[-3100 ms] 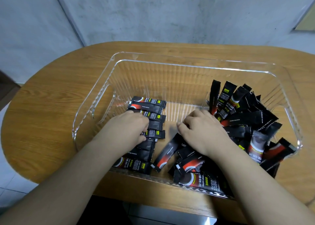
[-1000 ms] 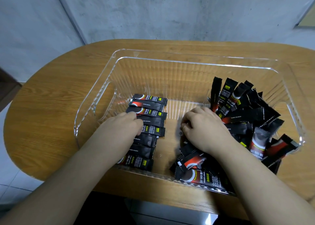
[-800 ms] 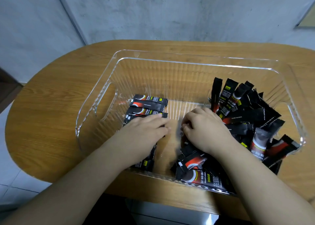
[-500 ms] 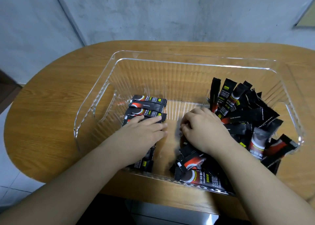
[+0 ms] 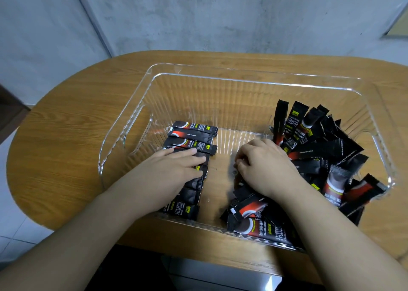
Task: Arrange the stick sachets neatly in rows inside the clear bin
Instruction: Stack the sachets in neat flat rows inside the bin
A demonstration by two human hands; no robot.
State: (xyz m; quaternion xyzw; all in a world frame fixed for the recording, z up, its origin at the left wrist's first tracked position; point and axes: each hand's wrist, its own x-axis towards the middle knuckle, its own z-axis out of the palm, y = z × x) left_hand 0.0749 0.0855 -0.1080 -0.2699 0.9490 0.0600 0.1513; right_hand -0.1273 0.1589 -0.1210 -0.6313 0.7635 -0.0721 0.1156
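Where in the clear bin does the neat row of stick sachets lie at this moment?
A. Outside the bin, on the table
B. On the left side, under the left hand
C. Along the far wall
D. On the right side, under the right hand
B: the neat row of sachets lies flat on the left side of the clear bin, with the left hand resting flat on it.

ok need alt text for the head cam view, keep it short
Two hands reach into a clear bin on a wooden table: the left hand presses flat on a neat row of sachets, and the right hand curls at a loose sachet pile.
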